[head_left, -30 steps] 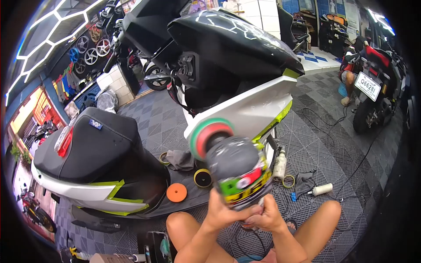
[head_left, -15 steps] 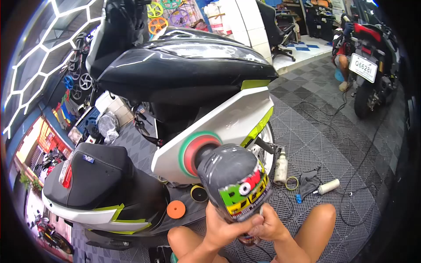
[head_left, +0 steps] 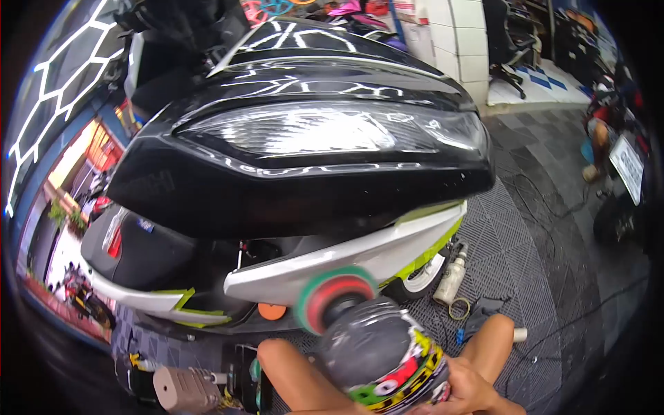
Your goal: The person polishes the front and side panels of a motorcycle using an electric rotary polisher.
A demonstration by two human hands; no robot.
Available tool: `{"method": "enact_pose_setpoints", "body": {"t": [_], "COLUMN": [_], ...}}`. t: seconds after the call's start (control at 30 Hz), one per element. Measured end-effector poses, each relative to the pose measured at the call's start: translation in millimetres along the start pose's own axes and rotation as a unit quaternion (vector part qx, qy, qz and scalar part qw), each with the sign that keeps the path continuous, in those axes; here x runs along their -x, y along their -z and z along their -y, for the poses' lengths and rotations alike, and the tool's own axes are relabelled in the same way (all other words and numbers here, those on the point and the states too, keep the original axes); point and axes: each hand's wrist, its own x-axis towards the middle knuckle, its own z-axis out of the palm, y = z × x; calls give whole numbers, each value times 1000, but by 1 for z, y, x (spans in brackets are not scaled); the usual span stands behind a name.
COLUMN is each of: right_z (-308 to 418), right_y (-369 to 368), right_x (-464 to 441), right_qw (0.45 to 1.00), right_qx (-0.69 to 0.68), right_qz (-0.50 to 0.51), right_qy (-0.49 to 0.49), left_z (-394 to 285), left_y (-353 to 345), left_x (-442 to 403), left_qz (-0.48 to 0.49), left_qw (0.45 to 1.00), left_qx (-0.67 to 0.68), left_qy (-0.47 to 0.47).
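Note:
A dark polisher (head_left: 370, 346) with bright lettering is held up between my knees. My right hand (head_left: 467, 387) is wrapped round its near end. Only a sliver of my left forearm shows at the bottom edge; that hand is hidden behind the polisher. Its round pad (head_left: 337, 296), green-rimmed and red inside, is blurred as if spinning. The pad overlaps the lower edge of the white side panel (head_left: 290, 270); whether they touch I cannot tell. Above is the scooter's glossy black body part (head_left: 304, 197) with a clear lamp lens (head_left: 311, 130). Yellow-green tape (head_left: 432, 252) borders the white panel.
An orange pad (head_left: 272, 311) lies below the panel. On the right are a bottle (head_left: 451, 278), a tape ring (head_left: 458, 308) and a dark cloth (head_left: 484, 315). A black seat (head_left: 138, 242) is at left. Cables cross the floor; another person's leg (head_left: 599, 145) is beside a motorcycle.
My view has shifted closer over the black body. The polisher and pad have moved lower and right in view, away from the middle of the white panel toward its lower edge.

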Motion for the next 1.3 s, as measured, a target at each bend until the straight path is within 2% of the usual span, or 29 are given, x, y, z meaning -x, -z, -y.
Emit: {"method": "enact_pose_setpoints", "body": {"t": [0.03,0.13,0.17,0.27,0.37,0.47,0.5,0.6,0.63,0.67,0.77,0.87,0.9,0.93,1.0,1.03,1.07,1.13,1.17,1.27,1.3], "right_z": [0,-7,4,34,-3,-13,-35,-13,13,18,32,22,23,19,3,-11,-12,-11,-18,-17,-7], "right_y": [7,22,31,46,58,79,88,74,75,71,68,77,78,81,95,104,108,113,108,112,104], "right_x": [5,3,2,-20,-5,24,29,17,1,-5,-21,-11,-9,-5,9,19,21,25,27,19,15], "right_qw": [1000,999,997,985,991,994,996,999,992,983,974,979,990,989,984,981,988,996,997,998,998], "right_qx": [-10,43,33,30,86,61,80,23,94,157,157,181,118,137,173,193,150,65,-12,62,45], "right_qz": [-15,-22,25,137,100,14,26,11,76,95,150,99,68,57,36,23,10,-21,-57,-9,-1], "right_qy": [-23,-8,-59,-97,-10,-90,-18,-39,-46,-15,-60,1,-27,-19,0,2,-19,-63,-50,-15,-37], "left_z": [6,15,17,21,32,56,62,65,61,56,45,44,47,53,74,93,106,108,107,93,104], "left_y": [-8,-26,-30,-41,-52,-71,-75,-79,-78,-76,-70,-68,-70,-74,-83,-88,-88,-97,-105,-103,-87], "left_x": [0,-3,-4,-5,-1,8,9,7,6,4,2,6,8,9,8,7,10,1,-5,-5,7], "left_qz": [-3,-15,-19,-34,-46,-47,-48,-56,-60,-65,-75,-76,-72,-69,-64,-75,-53,-3,-13,-8,-5], "left_qw": [1000,1000,1000,999,999,999,999,998,998,997,995,992,990,989,990,993,997,998,992,994,999], "left_qx": [2,3,4,12,18,16,17,23,27,33,60,98,115,132,121,70,57,61,126,111,46], "left_qy": [0,-4,-9,-17,-17,1,3,-2,-8,-15,-27,-30,-24,-22,-29,-64,-2,32,0,-3,21]}}
